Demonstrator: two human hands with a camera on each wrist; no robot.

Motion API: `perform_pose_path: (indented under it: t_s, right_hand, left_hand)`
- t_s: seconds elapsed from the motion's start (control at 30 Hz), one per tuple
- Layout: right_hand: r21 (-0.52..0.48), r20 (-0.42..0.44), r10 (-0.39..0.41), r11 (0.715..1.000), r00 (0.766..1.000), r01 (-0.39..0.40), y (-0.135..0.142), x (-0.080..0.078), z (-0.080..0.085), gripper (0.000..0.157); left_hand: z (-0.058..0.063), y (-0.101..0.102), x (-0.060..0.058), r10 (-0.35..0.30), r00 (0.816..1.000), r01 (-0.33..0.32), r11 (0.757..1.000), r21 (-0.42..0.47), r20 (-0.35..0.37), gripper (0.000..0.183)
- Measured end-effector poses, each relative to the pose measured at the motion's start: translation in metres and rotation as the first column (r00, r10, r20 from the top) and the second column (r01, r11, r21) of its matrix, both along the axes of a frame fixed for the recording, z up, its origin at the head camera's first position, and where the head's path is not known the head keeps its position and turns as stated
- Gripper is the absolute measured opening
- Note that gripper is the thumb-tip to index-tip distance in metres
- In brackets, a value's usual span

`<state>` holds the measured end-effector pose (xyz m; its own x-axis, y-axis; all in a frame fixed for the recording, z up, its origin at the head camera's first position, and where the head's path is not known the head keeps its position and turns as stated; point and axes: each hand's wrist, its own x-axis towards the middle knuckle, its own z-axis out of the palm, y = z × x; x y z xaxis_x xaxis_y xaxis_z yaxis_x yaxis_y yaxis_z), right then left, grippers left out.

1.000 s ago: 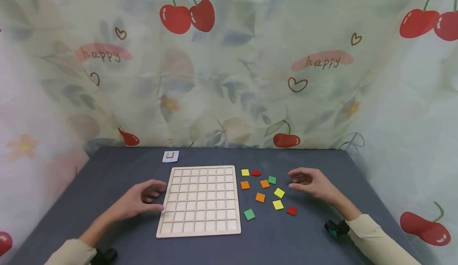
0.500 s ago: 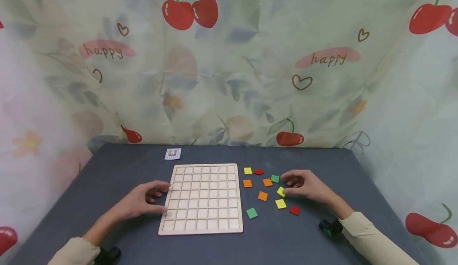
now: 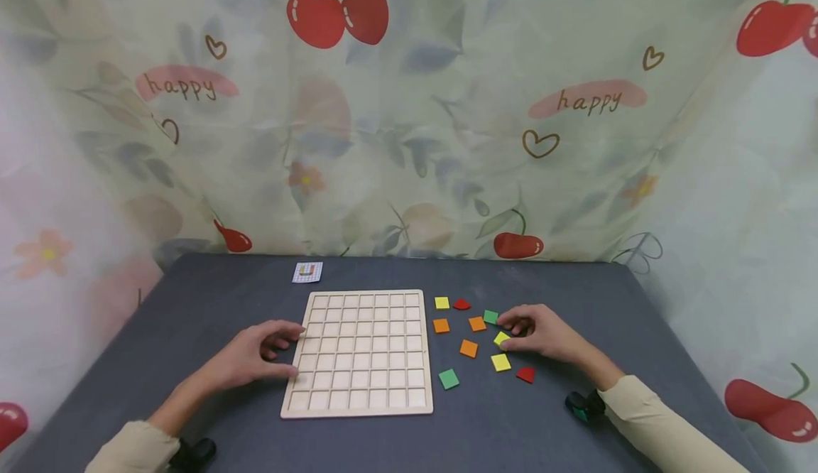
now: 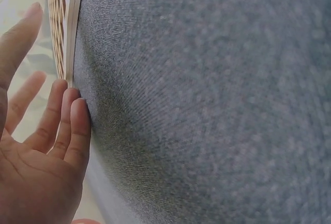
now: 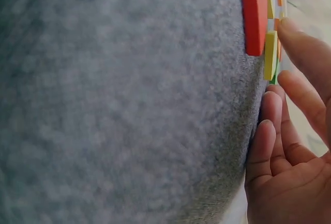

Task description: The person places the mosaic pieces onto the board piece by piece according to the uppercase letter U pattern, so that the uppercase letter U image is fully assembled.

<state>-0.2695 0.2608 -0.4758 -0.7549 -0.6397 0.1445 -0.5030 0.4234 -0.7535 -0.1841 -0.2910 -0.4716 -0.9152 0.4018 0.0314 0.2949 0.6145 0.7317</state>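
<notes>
A pale wooden grid board (image 3: 364,352) lies flat on the dark grey cloth. My left hand (image 3: 252,356) is at its left edge, thumb and fingers parted, fingertips right at the rim; the left wrist view has the fingers (image 4: 79,125) beside that edge. To the right of the board, my right hand (image 3: 543,331) hovers low among small coloured tiles with its fingers loosely bent. Its thumb overlaps a yellow tile (image 3: 500,339), and its index fingertip is close to a green tile (image 3: 491,317). In the right wrist view the thumb reaches over the yellow tile (image 5: 270,56), near a red piece (image 5: 254,17).
Other tiles are scattered between board and right hand: orange (image 3: 469,348), yellow (image 3: 501,363), green (image 3: 449,378) and red (image 3: 526,374). A small pattern card (image 3: 307,272) lies behind the board. A printed curtain (image 3: 409,118) hangs beyond the table's far edge.
My right hand has moved left, from beside the tiles to over the yellow one and next to the green one. The left hand stays at the board's edge.
</notes>
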Motion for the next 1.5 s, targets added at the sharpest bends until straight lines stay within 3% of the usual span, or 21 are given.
perform_pose_path:
  t_s: [0.33, 0.77, 1.5]
  right_hand:
    - [0.094, -0.01, -0.044, 0.995, 0.999, 0.044, -0.0019, -0.003, -0.0037, 0.032]
    - [0.125, -0.004, -0.045, 0.991, 0.999, 0.045, -0.0015, -0.0036, -0.0013, 0.029]
    - [0.01, 0.055, 0.019, 1.0, 0.998, -0.02, 0.001, -0.0035, -0.0053, 0.026]
  left_hand:
    - [0.0004, -0.0006, -0.0006, -0.014, 1.0, 0.014, 1.0, -0.023, -0.02, 0.066]
    - [0.0021, 0.0, 0.0, -0.021, 1.0, 0.021, 0.999, -0.026, -0.011, 0.067]
    - [-0.0004, 0.0022, -0.0028, -0.03, 0.998, 0.024, 0.994, -0.11, -0.054, 0.067]
